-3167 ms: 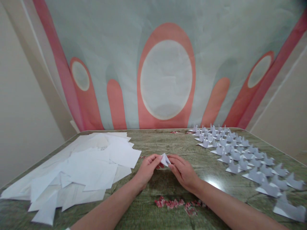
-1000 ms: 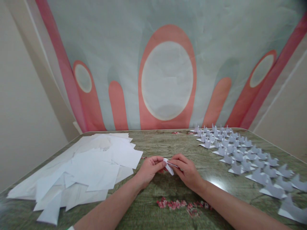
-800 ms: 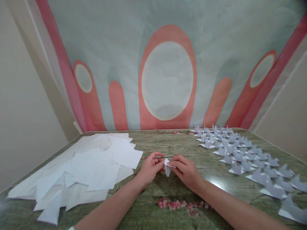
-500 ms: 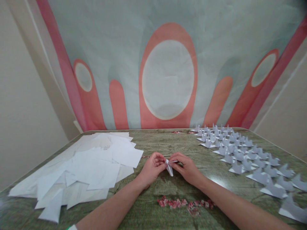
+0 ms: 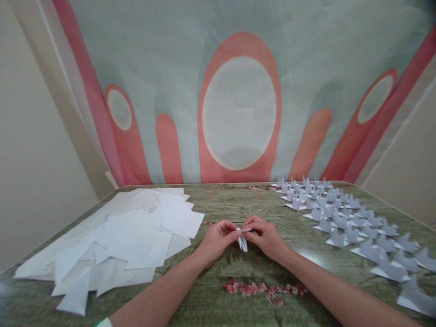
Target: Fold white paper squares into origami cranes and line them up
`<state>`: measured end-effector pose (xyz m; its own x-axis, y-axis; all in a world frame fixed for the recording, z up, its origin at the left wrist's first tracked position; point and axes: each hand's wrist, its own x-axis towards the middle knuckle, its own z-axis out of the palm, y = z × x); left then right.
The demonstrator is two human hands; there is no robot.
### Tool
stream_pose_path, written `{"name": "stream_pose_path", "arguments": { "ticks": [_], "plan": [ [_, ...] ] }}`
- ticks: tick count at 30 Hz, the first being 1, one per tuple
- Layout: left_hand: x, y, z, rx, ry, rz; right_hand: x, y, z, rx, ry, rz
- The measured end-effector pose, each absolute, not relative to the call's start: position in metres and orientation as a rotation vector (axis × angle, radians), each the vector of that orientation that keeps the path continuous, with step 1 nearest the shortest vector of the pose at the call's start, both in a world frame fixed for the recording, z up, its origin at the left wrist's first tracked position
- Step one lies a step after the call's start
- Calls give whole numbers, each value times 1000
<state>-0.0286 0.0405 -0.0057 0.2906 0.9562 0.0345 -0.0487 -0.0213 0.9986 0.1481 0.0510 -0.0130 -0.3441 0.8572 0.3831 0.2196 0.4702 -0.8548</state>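
Pinching from both sides, the left hand (image 5: 221,237) and the right hand (image 5: 264,235) are gripping the folded paper (image 5: 243,244) by its upper part, its narrow points hanging below the grip over the middle of the table (image 5: 194,297); whether those tips are touching the surface, I cannot tell. From my distant seat I am judging it to be almost weightless, crisp along its creases but easily bent or torn at the thin points, so I am favouring a light hold on the thicker, layered folds near its centre. Off to the left, white sheets (image 5: 146,240) are lying in a broad, overlapping heap; to the right, paper birds (image 5: 339,220) are standing close together, reaching back toward the far edge. Beyond, a backdrop (image 5: 153,54) with pinkish shapes is rising behind everything.
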Motion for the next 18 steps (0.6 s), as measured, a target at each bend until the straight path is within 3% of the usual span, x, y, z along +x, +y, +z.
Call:
{"name": "stream_pose_path", "arguments": {
  "ticks": [18],
  "plan": [
    [-22, 35, -14, 1439, 1008, 1156, 149, 55, -15, -901, -1813, 996]
  ]
}}
